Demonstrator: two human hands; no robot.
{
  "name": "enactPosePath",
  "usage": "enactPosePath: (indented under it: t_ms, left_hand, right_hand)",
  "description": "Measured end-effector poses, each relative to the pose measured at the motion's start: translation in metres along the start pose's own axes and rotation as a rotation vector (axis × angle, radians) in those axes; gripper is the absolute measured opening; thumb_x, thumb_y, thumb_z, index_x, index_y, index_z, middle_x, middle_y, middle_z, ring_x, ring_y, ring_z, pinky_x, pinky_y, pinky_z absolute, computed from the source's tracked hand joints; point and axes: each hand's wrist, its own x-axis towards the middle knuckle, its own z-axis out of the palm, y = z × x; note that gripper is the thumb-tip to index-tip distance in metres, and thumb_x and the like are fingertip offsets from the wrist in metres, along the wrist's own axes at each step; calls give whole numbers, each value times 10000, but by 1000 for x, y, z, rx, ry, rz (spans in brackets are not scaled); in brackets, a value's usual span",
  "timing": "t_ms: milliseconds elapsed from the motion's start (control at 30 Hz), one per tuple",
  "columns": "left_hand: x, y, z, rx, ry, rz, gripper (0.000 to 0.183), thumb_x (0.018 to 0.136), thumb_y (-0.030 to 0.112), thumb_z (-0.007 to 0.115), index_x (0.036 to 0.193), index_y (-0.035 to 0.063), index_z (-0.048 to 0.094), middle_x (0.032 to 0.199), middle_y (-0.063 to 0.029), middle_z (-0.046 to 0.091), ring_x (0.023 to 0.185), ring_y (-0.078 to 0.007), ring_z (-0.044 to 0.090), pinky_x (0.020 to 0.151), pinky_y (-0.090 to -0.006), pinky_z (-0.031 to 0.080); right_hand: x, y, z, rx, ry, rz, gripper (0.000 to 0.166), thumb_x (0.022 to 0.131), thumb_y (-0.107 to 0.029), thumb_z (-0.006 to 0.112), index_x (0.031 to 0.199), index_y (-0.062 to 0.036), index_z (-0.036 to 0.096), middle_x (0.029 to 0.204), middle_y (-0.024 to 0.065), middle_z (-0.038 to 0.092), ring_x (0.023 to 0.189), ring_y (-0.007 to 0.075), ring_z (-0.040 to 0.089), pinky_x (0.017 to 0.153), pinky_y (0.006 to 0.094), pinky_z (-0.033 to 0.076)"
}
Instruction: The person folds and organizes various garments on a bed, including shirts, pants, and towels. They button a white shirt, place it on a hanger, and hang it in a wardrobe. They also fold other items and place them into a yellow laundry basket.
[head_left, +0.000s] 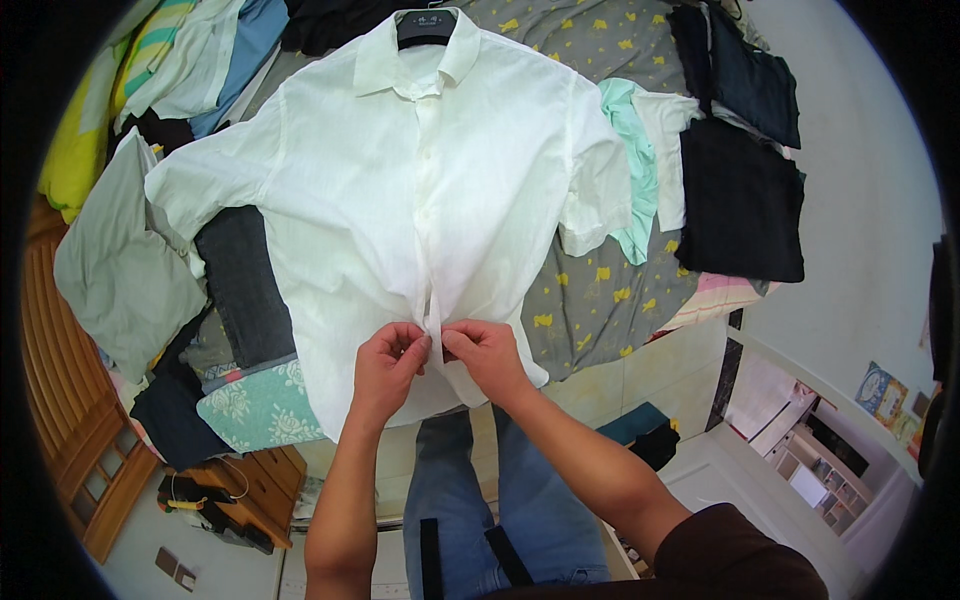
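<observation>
A white short-sleeved button-up shirt (345, 195) lies front up on the bed, its collar away from me and its hem hanging at the near edge. Inside the collar sits a black clothes hanger (426, 28) that bears writing. Low on the front placket, my left hand (390, 367) pinches one edge of the fabric between thumb and fingers. Close beside it, my right hand (484, 356) pinches the other side of the placket. The cloth is gathered into folds around both hands. Whether a button lies between the fingertips is hidden.
A grey bedsheet with yellow figures (577, 322) covers the bed. Folded black clothes (742, 199) and a mint-green garment (634, 172) lie at right. Dark grey trousers (244, 285) and a grey-green garment (124, 262) lie at left, near a wooden headboard (56, 315) and nightstand (259, 487).
</observation>
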Motion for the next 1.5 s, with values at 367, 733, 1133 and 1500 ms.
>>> enactPosePath:
  t_ms: [367, 733, 1133, 1500]
  left_hand:
    - [-1, -4, 5, -75, 46, -3, 100, 957, 80, 633, 976, -17, 622, 799, -34, 637, 635, -97, 578, 582, -238, 491]
    - [3, -16, 5, 41, 31, 28, 121, 1021, 136, 547, 973, 34, 590, 776, 23, 544, 642, -46, 466, 556, -214, 385]
    - [3, -32, -5, 244, 273, 60, 199, 943, 199, 648, 1035, 24, 637, 878, -93, 653, 819, -196, 616, 745, -338, 479]
    - [-57, -56, -33, 1404, 144, 441, 208, 704, 118, 725, 874, 74, 615, 842, -72, 587, 865, -279, 574, 825, -441, 401]
  right_hand:
    - [-2, -18, 15, -471, 92, -353, 96, 801, -51, 740, 879, -11, 699, 819, 65, 702, 748, 152, 667, 666, 282, 527]
    - [5, -18, 12, -383, 38, -265, 59, 840, -57, 713, 858, -12, 678, 792, 57, 682, 718, 200, 667, 660, 322, 531]
    - [-13, 8, 12, -650, 12, -154, 290, 839, -222, 738, 1049, -43, 646, 886, 70, 669, 829, 228, 654, 787, 334, 522]
    - [-18, 83, -27, -636, -205, -26, 166, 782, -169, 692, 820, -21, 627, 725, 113, 613, 632, 263, 586, 610, 371, 484]
